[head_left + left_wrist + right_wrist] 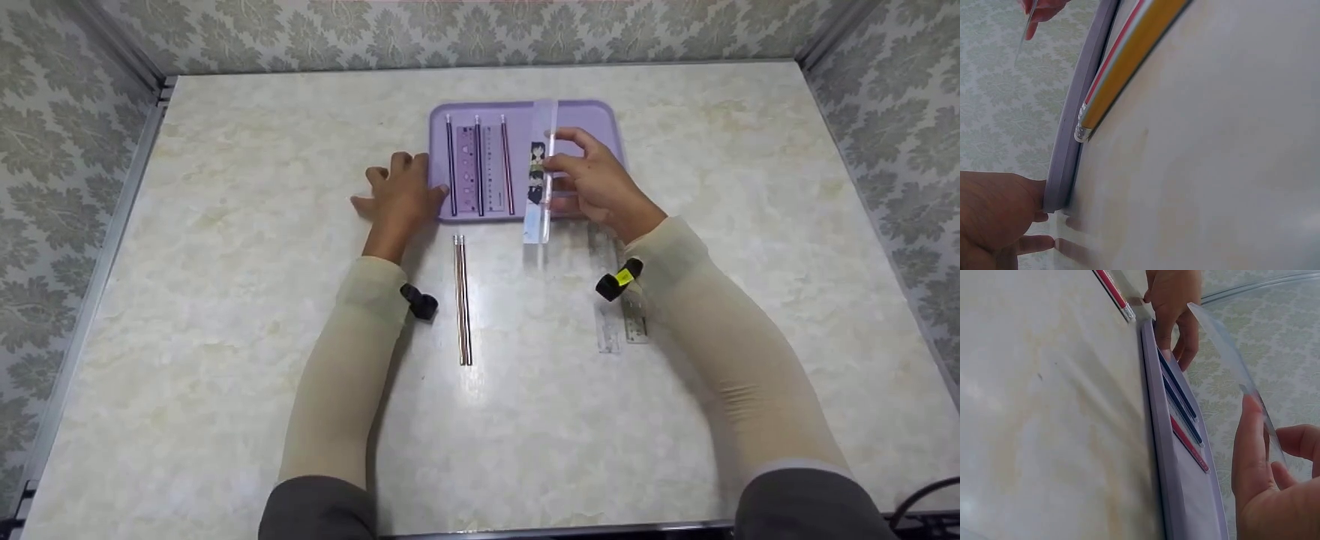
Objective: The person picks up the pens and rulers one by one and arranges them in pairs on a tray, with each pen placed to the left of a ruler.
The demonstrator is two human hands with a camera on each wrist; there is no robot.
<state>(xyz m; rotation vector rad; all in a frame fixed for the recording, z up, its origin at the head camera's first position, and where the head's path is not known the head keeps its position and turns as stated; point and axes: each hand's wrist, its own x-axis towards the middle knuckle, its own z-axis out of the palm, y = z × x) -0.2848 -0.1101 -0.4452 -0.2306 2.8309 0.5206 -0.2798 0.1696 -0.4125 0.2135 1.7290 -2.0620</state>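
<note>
A pale, marbled table point(225, 337) fills the scene, walled on three sides by panels point(45, 150) papered in a grey-green damask pattern, with metal rails running along the left and right edges. Near the far middle of the table sits a purple tray point(596, 120), and on it lie three pencils point(478, 165) side by side, lengthwise, with a purple ruler among them. The left hand point(401, 196) rests at the tray's near left corner, its fingers nearly straight and loosely spread, touching the tray's rim and the tabletop, gripping nothing. The right hand point(600, 184) holds a clear ruler point(541, 176) over the right part of the tray, pinched between thumb and fingertips point(1249, 439); the ruler stands on edge above the tray, its near end reaching out past the tray's front rim. A small printed picture shows on or behind the ruler, though which cannot be told. On the bare table in front of the tray lie two more pencils point(463, 300) close together, and to the right, partly under the right forearm, more clear rulers point(622, 322). Both arms wear cream sleeves with a small dark camera at each wrist.
</note>
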